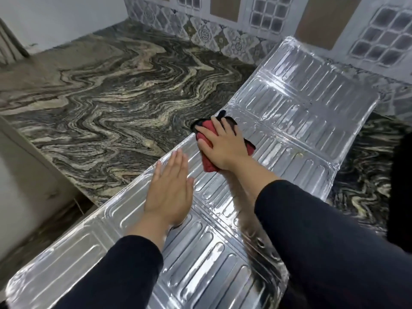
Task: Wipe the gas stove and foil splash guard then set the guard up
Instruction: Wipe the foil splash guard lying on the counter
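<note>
The silver foil splash guard lies unfolded and flat across the marbled counter, running from the near left to the far right, its far panel tilted up toward the wall. My left hand presses flat on a near panel with straight fingers. My right hand lies with spread fingers on a red and black cloth, pressing it onto the middle of the guard near its left edge. The gas stove is out of sight.
The dark swirled stone counter stretches to the left and back. A patterned tile backsplash and a white cabinet front stand behind it. A pale wall or post rises at the near left.
</note>
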Available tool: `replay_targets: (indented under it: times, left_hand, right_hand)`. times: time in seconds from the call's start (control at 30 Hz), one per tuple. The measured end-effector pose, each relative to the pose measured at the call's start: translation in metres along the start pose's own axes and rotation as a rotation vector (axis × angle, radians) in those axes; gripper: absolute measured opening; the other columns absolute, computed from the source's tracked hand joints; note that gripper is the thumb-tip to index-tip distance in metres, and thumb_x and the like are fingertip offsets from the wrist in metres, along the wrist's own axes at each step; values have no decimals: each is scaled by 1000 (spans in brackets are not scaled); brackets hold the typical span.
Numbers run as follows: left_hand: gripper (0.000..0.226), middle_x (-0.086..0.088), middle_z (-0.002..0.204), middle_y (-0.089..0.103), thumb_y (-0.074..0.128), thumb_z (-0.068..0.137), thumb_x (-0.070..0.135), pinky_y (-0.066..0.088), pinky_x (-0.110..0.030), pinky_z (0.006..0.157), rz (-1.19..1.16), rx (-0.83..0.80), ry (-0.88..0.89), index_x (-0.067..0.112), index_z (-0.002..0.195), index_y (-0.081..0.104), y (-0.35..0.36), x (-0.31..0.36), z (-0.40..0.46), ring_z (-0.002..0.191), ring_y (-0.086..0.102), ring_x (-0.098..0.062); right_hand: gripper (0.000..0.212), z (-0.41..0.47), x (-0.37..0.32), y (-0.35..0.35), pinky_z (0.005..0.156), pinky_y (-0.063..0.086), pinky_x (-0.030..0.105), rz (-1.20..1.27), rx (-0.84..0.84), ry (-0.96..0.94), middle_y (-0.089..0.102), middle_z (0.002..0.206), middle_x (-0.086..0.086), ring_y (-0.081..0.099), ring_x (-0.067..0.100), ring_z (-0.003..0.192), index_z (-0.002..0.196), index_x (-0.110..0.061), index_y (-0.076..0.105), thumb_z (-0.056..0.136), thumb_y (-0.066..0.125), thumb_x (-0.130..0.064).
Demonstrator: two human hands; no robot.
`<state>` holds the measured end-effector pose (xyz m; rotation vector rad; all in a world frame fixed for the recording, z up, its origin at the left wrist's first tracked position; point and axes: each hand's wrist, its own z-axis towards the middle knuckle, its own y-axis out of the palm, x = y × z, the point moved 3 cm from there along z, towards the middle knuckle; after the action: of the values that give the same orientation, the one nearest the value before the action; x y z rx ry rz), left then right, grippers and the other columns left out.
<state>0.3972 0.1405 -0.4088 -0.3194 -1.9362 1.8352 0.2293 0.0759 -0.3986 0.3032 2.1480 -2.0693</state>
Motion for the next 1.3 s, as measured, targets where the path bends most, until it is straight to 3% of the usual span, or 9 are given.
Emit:
replay_targets:
  times: [0.17,0.37,0.57,0.8,0.97,1.17,1.3]
  left_hand:
    - [66,-1,157,-18,-10,90,42,-3,-40,121,37,5,-11,13,149,-13,2,-2,3,146,-17,-14]
    - [68,-2,158,-16,-11,89,42,-4,-40,121,57,-4,-11,12,150,-11,1,-2,2,146,-16,-14]
    - [65,-1,157,-16,-6,92,43,-8,-38,119,53,-17,-5,14,150,-10,1,-3,3,145,-16,-14]
    - [57,2,160,-11,20,102,29,-13,-46,116,-7,-138,-40,17,152,-3,-17,-28,-3,146,-12,-10]
    - [56,0,160,-6,14,101,34,-11,-49,117,-24,-104,-55,14,152,1,-20,-4,-7,147,-9,-14]
    - [55,-1,161,-3,12,101,33,-6,-48,119,-61,-65,-20,14,152,3,-10,32,19,148,-7,-13]
    - [57,0,161,-2,11,100,37,-2,-47,120,-11,7,10,15,152,1,-2,27,21,148,-6,-13]
  right_hand:
    - [50,22,3,0,117,-3,50,-19,-53,41,-3,162,-2,-3,26,148,145,-49,17,96,16,-56]
    - [57,-61,-5,9,118,5,48,-63,15,-156,8,161,-5,6,23,148,142,-53,22,88,8,-64]
    - [54,-81,76,-13,118,1,51,-77,-12,165,-1,162,-4,-2,24,148,144,-49,17,93,15,-63]
    - [52,-116,28,0,117,-5,52,-3,37,238,-3,162,2,-6,30,147,145,-47,16,94,18,-57]
    - [51,-148,-19,16,116,-7,53,7,64,187,-6,161,4,-6,31,147,146,-45,17,95,18,-54]
    - [58,-153,-24,15,116,-6,50,-11,72,155,-3,162,4,-3,30,147,146,-44,17,90,7,-54]
    - [50,-154,-8,9,118,-4,47,-4,90,93,1,162,-1,0,26,148,144,-49,18,95,18,-56]
